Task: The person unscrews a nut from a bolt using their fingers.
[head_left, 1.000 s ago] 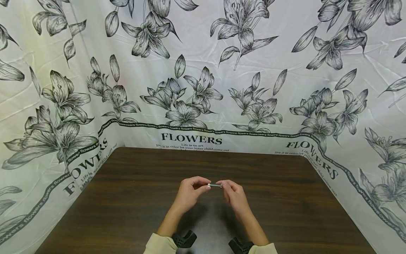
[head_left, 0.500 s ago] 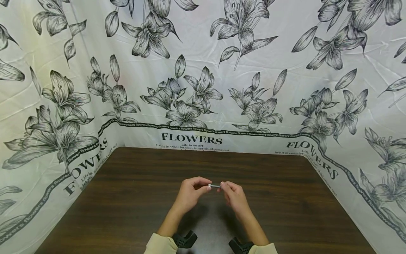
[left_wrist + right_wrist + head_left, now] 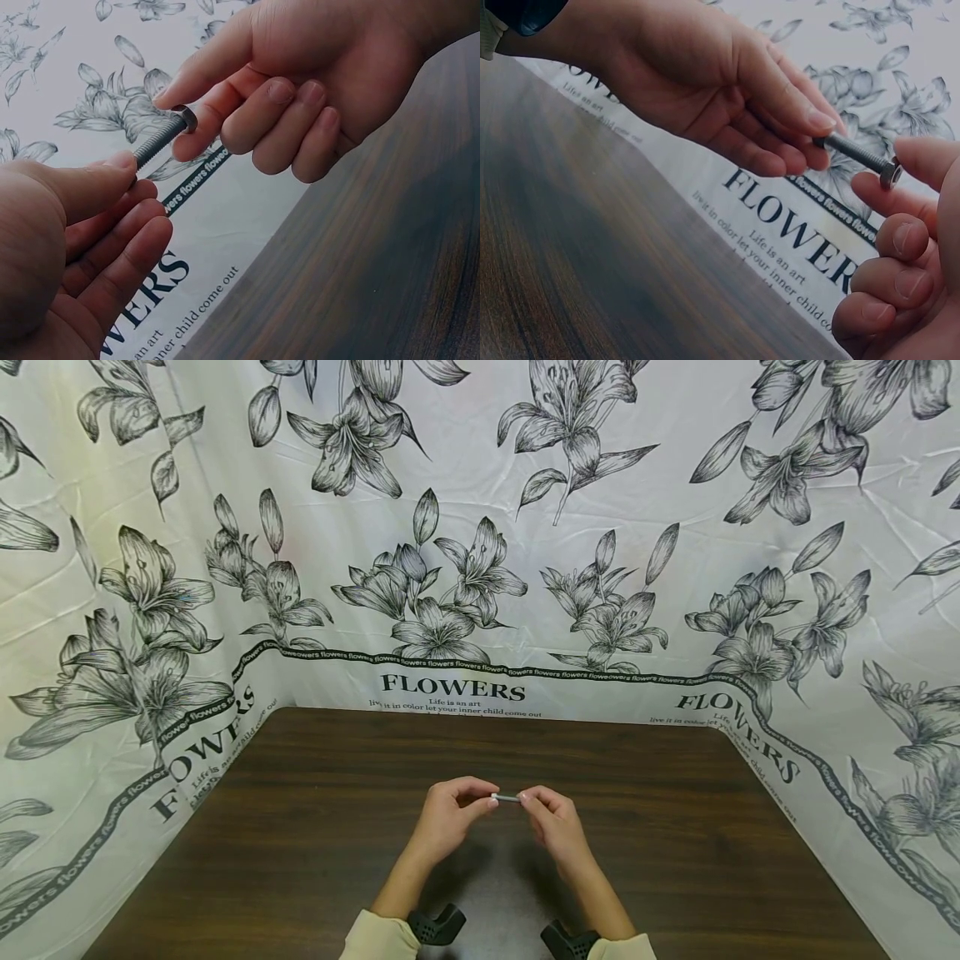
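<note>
A grey threaded bolt (image 3: 156, 144) spans the gap between both hands, held above the table. My left hand (image 3: 444, 818) pinches one end of it between thumb and index finger, hiding that end. At the other end sits a hex nut (image 3: 890, 173), its opening facing outward in the right wrist view. My right hand (image 3: 557, 828) has its thumb and index fingertip on opposite sides of the nut, with the other fingers curled inward. Bare thread shows between the left thumb and the nut.
A dark wood-grain table (image 3: 315, 835) lies beneath the hands. White cloth (image 3: 480, 610) printed with black flowers and lettering stands round its back and sides. Black straps with wrist cameras (image 3: 437, 927) sit at the light sleeves.
The right fingertips have shifted over the nut and slightly left, so it no longer shows plainly in the head view. My left hand and the bolt have stayed nearly still.
</note>
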A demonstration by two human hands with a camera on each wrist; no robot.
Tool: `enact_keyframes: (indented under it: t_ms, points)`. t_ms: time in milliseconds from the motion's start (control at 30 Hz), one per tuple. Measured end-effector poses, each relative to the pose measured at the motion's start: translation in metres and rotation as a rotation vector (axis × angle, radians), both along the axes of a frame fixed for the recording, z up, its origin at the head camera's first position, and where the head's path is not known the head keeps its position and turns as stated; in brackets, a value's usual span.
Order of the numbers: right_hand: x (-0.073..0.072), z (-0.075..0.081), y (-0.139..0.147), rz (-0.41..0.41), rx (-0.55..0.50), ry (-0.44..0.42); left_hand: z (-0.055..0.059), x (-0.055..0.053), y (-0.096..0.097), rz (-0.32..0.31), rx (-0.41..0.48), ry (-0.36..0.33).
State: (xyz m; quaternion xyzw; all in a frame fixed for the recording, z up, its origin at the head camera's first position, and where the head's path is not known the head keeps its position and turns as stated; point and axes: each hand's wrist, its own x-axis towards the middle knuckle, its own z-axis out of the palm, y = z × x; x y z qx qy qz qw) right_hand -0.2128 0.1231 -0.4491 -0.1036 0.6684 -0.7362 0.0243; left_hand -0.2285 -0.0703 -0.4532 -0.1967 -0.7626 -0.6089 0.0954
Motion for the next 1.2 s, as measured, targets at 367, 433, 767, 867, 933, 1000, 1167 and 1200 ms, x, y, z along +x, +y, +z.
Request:
enact_keyframes:
  t_ms: [367, 433, 767, 867, 933, 1000, 1167, 1200]
  points:
    - [-0.006, -0.016, 0.002, 0.015, -0.046, 0.095, 0.001, 0.000, 0.000, 0.004, 0.003, 0.011]
    - [-0.006, -0.016, 0.002, 0.018, -0.050, 0.095, 0.001, 0.000, 0.000, 0.006, 0.001, 0.005]
    - [-0.007, -0.016, 0.002, 0.006, -0.039, 0.139, 0.001, 0.000, -0.002, 0.017, -0.014, -0.015]
    - [-0.007, -0.016, 0.002, 0.010, -0.058, 0.154, 0.001, 0.000, -0.002, 0.019, -0.011, -0.012]
    - [-0.007, -0.016, 0.001, 0.009, -0.067, 0.162, 0.001, 0.000, -0.002, 0.019, -0.010, -0.012]
    - [-0.007, -0.017, 0.002, 0.005, -0.073, 0.168, 0.001, 0.001, -0.002, 0.017, -0.007, -0.014]
    - [-0.007, -0.017, 0.003, 0.011, -0.078, 0.186, 0.001, 0.000, -0.003, 0.014, -0.004, -0.016]
    - [-0.007, -0.017, 0.003, 0.014, -0.078, 0.191, 0.001, 0.000, -0.003, 0.013, -0.004, -0.016]
